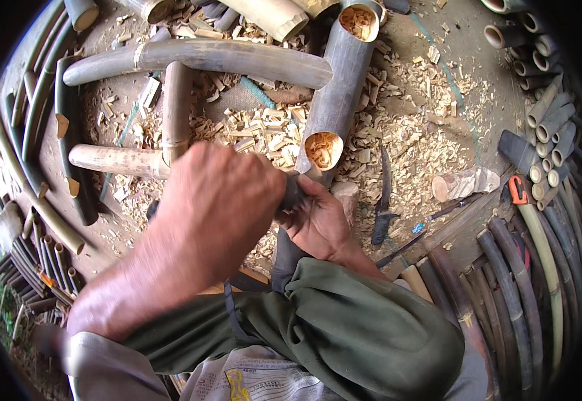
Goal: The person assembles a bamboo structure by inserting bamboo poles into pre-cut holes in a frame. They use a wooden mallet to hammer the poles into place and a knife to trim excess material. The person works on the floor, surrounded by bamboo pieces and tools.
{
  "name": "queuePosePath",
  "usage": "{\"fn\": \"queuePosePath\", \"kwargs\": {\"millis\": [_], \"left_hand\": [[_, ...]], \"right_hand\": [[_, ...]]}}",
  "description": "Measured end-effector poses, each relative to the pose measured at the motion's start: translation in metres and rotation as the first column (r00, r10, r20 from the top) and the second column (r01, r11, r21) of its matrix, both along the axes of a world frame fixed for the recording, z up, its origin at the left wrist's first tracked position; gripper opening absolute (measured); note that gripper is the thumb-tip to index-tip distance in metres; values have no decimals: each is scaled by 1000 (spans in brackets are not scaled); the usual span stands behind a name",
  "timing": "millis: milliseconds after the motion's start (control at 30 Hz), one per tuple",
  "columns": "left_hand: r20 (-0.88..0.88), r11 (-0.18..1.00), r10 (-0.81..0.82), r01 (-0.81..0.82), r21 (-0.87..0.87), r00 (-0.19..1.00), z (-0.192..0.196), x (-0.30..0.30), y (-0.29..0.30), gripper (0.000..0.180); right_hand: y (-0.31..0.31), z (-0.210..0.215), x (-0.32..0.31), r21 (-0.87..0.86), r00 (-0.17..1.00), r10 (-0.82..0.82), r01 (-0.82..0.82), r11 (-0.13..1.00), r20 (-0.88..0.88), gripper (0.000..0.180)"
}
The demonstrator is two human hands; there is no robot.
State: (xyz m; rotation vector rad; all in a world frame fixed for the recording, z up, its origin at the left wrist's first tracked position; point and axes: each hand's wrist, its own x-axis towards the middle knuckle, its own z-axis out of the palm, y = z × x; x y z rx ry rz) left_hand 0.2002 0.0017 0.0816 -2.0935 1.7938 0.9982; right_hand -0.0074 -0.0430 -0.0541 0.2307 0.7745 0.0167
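Note:
In front of my knees, my left hand (221, 200) is closed in a fist, its back toward me and slightly blurred. Right beside it, the bent fingers of my right hand (321, 224) close round a short dark piece (294, 192) whose kind I cannot make out. My left knuckles meet that piece; what lies inside the fist is hidden. Just beyond both hands, a thick grey bamboo tube (341, 73) runs away from me, with two cut openings showing pale shavings. A long bamboo rail (237, 59) meets its side, and a short upright piece (176, 100) joins a lower rail (118, 159).
Shavings (431, 134) cover much of the ground. To the right lie a dark-bladed knife (384, 194), a pale log piece (465, 184) and an orange-handled saw (519, 190). Bamboo poles (511, 294) line the right side; others (44, 100) lean at left. Cut tubes (551, 134) are piled far right.

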Motion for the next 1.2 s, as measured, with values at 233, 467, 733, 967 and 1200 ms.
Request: {"fn": "queuePosePath", "kwargs": {"millis": [233, 467, 733, 967, 1200], "left_hand": [[-431, 904, 389, -246, 351, 814, -51, 31, 25, 19], [-427, 749, 662, -524, 406, 616, -57, -53, 69, 33], [-484, 548, 815, -694, 466, 319, -52, -127, 90, 51], [-238, 697, 699, -717, 18, 674, -95, -37, 91, 26], [205, 951, 237, -183, -249, 950, -32, -20, -13, 4]], "right_hand": [[-24, 24, 22, -137, 961, 193, -223, 965, -199, 42], [-34, 15, 4, -230, 789, 421, -556, 799, -448, 34], [-32, 35, -18, -446, 694, 416, -707, 550, -587, 34], [-1, -22, 21, -559, 973, 122, -212, 802, -194, 29], [-5, -38, 22, -103, 942, -301, 317, 943, 148, 35]]}}
